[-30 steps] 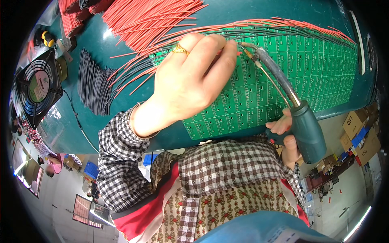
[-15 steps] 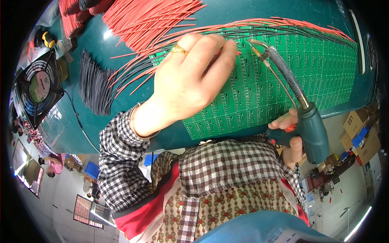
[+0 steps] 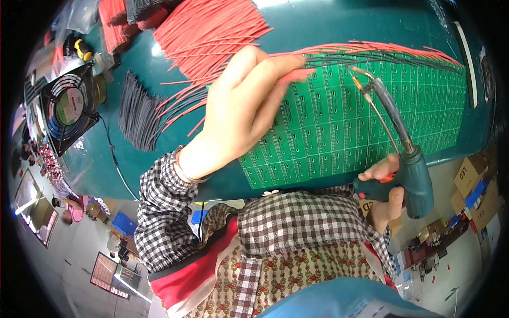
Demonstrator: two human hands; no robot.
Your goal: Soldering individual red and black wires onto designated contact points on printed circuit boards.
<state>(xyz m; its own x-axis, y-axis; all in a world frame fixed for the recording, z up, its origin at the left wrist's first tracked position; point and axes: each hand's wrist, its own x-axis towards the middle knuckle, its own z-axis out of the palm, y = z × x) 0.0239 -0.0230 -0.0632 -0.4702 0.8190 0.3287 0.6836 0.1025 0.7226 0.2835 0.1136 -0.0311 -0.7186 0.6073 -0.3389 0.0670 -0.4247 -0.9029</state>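
My left hand (image 3: 238,106) hovers over the far left part of a large green circuit board panel (image 3: 318,127). Its fingers are bent together, with a blurred reddish bit at the tips that I cannot make out. Along the panel's far edge lie red wires (image 3: 382,46) and black wires (image 3: 350,58), their left ends fanning out past my wrist. My right hand (image 3: 386,183) grips the dark green handle of a soldering gun (image 3: 416,180) at the near edge of the table. Its metal tip points away from me, above the panel and a little right of my left fingers.
On the table's left lie a pile of black wires (image 3: 139,114), a heap of red wires (image 3: 212,32) and bundled red wires (image 3: 112,26). A black fan (image 3: 68,108) with a cable stands at the left edge. Cardboard boxes (image 3: 472,183) are at the lower right.
The soldering gun's tip has moved right and nearer, away from my left fingers. My left hand has drawn slightly left across the panel. The view has shifted a little.
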